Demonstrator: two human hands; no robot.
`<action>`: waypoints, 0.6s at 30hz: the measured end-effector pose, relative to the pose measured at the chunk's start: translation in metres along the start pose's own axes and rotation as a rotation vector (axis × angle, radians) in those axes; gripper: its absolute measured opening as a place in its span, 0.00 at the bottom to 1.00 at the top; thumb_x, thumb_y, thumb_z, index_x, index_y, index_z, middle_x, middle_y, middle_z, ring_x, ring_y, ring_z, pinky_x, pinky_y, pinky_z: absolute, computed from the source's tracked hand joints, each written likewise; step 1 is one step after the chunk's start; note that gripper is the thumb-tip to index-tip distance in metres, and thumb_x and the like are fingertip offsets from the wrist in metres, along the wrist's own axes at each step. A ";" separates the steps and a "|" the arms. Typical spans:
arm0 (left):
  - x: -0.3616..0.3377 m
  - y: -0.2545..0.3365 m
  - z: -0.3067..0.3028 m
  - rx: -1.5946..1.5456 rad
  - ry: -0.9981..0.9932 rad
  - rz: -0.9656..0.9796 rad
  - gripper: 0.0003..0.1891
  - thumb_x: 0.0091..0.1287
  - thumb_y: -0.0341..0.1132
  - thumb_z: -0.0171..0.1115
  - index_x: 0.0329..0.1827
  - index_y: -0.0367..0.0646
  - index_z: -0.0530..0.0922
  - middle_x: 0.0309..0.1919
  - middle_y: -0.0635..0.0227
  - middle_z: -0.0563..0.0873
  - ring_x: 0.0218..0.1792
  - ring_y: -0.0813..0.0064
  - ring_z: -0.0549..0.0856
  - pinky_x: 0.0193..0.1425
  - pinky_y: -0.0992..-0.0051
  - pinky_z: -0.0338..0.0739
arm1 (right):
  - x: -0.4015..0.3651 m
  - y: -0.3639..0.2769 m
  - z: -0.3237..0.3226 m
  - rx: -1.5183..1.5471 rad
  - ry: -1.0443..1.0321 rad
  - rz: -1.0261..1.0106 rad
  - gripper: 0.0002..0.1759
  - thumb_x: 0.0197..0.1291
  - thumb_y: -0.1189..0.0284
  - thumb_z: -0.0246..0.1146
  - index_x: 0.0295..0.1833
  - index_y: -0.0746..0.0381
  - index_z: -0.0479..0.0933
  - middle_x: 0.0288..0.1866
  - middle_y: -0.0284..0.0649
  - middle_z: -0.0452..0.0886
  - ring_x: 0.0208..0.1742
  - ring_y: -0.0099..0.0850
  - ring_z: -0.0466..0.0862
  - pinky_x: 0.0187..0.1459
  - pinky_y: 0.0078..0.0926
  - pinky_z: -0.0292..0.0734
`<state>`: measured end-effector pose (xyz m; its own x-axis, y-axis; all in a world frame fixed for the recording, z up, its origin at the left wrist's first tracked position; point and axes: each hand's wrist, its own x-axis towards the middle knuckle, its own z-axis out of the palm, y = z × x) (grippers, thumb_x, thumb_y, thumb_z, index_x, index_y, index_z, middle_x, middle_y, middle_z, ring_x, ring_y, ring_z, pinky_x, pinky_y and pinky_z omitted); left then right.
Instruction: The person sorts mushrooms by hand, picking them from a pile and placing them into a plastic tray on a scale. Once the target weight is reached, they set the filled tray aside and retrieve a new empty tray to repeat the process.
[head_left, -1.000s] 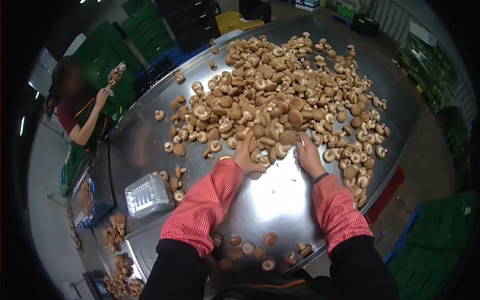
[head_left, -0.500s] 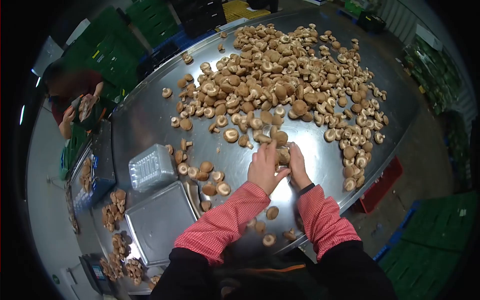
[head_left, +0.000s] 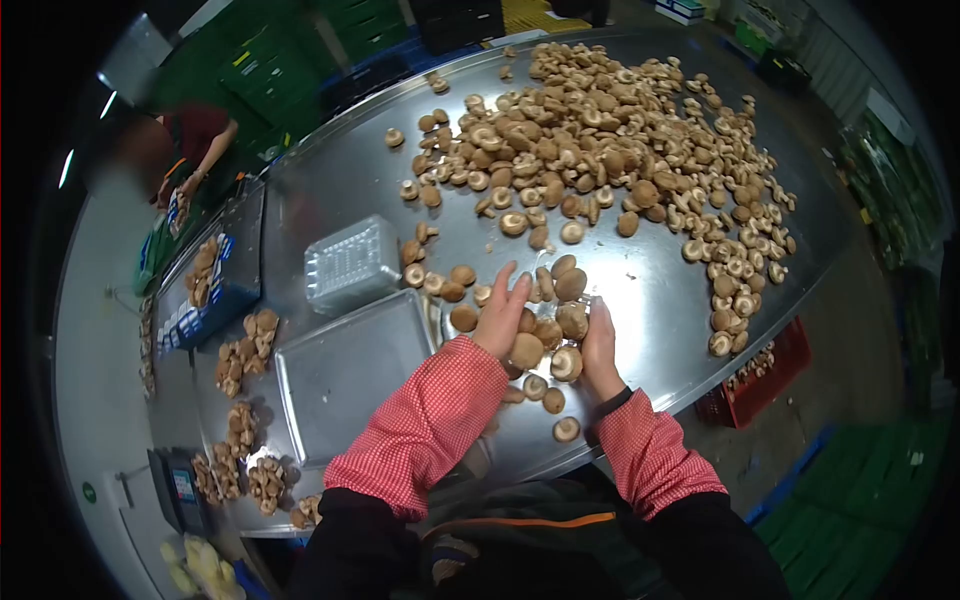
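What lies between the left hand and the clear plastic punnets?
Loose mushrooms, scattered on the metal table between the left hand and the clear plastic punnets; the head view shows this.

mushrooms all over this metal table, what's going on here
Someone in red checked sleeves has their left hand and right hand cupped around a small bunch of mushrooms at the near side of the metal table. A big loose pile spreads over the far side. To the left are clear plastic packaging and a flat tray. Beyond, another person is handling something too blurred to make out.
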<state>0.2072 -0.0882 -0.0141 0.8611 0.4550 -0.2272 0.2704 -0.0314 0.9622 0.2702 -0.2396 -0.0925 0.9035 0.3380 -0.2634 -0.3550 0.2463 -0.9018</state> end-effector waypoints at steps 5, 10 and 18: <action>-0.026 0.002 -0.060 0.404 0.076 0.066 0.28 0.75 0.52 0.59 0.72 0.45 0.72 0.56 0.55 0.85 0.55 0.64 0.84 0.62 0.67 0.76 | -0.038 0.021 0.063 -0.113 -0.190 -0.085 0.24 0.84 0.58 0.39 0.58 0.68 0.71 0.51 0.46 0.76 0.54 0.38 0.76 0.60 0.37 0.71; -0.058 -0.004 -0.154 0.487 0.143 0.098 0.26 0.71 0.43 0.67 0.71 0.49 0.75 0.47 0.57 0.86 0.43 0.67 0.85 0.53 0.71 0.79 | -0.087 -0.015 0.125 -0.240 -0.446 0.432 0.20 0.79 0.58 0.49 0.54 0.67 0.71 0.36 0.48 0.78 0.34 0.49 0.85 0.44 0.47 0.79; -0.079 -0.039 -0.235 0.794 0.073 0.204 0.24 0.71 0.40 0.65 0.70 0.49 0.76 0.53 0.55 0.79 0.52 0.59 0.81 0.59 0.67 0.76 | -0.029 0.007 0.103 -1.318 -0.369 -0.405 0.25 0.63 0.62 0.67 0.61 0.61 0.72 0.49 0.54 0.79 0.45 0.54 0.85 0.45 0.47 0.82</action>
<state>0.0274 0.0864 0.0018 0.9035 0.4279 -0.0223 0.3591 -0.7278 0.5842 0.2166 -0.1543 -0.0560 0.7014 0.7128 0.0033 0.5715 -0.5596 -0.6002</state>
